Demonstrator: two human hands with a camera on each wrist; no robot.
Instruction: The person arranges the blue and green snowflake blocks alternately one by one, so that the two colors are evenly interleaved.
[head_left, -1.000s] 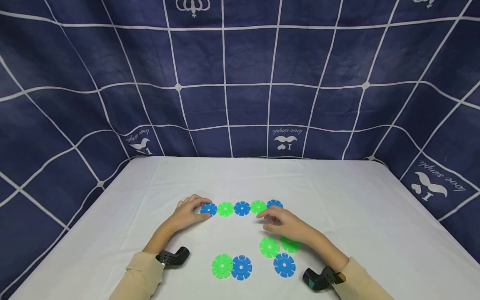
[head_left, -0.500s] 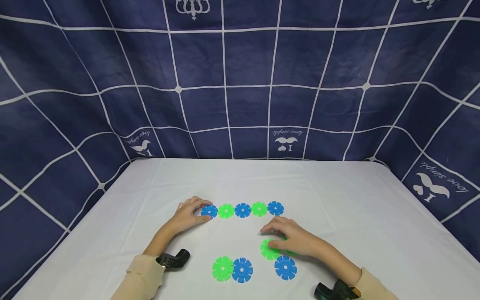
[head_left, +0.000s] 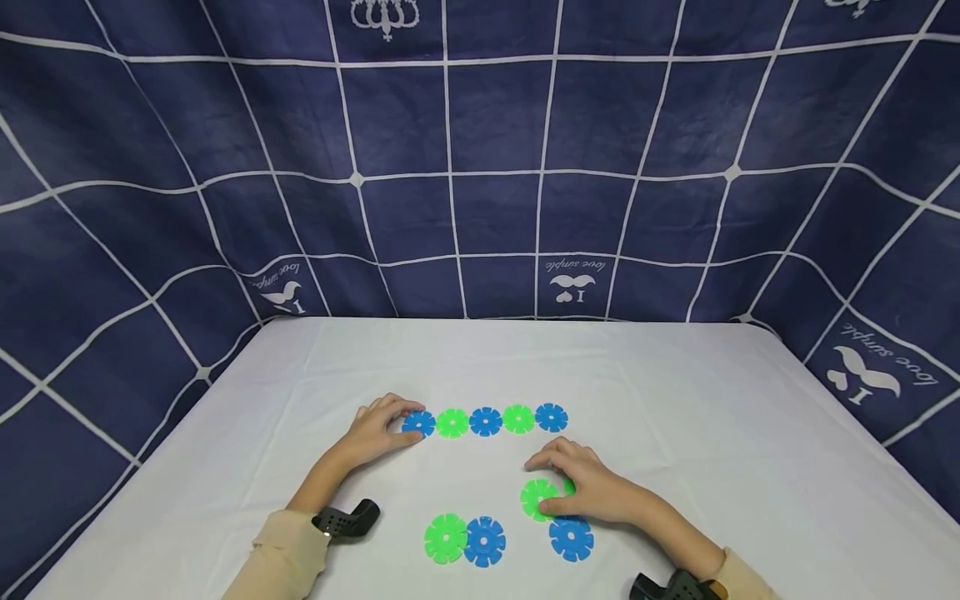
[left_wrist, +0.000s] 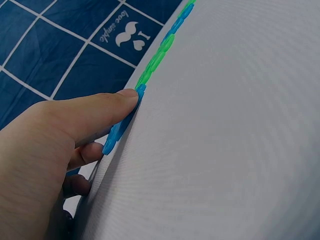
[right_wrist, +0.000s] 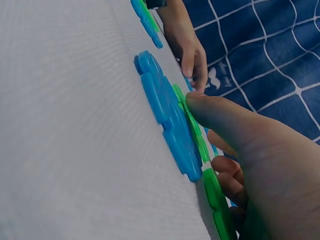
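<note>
In the last second we see the right hand leave the far end of the row and come back over the loose discs. It partly covered the last blue disc; now that disc shows whole. The row lies across the white-covered desk, five discs alternating from blue to blue, edge to edge or nearly so (we cannot tell whether their notches interlock).

The left hand has not shifted: its thumb and fingers pinch the first blue disc at the row's left end. The right hand's thumb and fingers stand apart, arched around the near green disc, with the thumb over its edge. Whether the thumb touches it, we cannot tell. Another green disc is mostly hidden under that hand, and a loose blue disc lies just below. Off to the left, a second green disc and its blue neighbour lie together as they did.

For the work on the row, we judge that its right end is now free of the hand, while the right hand is among pieces outside it (all five look unlifted).
</note>
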